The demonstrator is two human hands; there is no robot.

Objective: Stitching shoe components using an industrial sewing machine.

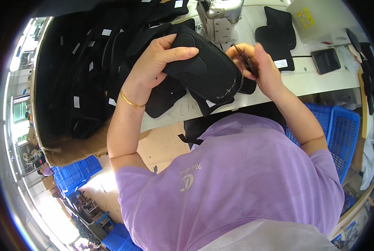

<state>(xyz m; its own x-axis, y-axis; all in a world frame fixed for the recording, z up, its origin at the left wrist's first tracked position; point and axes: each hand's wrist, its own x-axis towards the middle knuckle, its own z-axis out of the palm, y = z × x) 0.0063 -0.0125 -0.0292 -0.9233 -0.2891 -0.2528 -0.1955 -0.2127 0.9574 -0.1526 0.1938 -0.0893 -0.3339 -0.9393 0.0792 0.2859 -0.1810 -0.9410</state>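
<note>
My left hand (155, 58) pinches a black mesh-faced fabric piece (220, 69), right hand (267, 73) grasps dark snips (249, 63), both above white worktable's (316, 81) near edge.

A head-worn fisheye camera is peering down past a purple shirt (237, 180) at the nearby left hand (155, 58) and right hand (267, 73).

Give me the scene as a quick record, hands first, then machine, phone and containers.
left hand: gripping black padded piece
right hand: holding dark tool, apparently snips
machine: metal machine head, beyond the piece
phone: on white table, right side
containers: cardboard box of black pieces, left; blue crate, right
</note>
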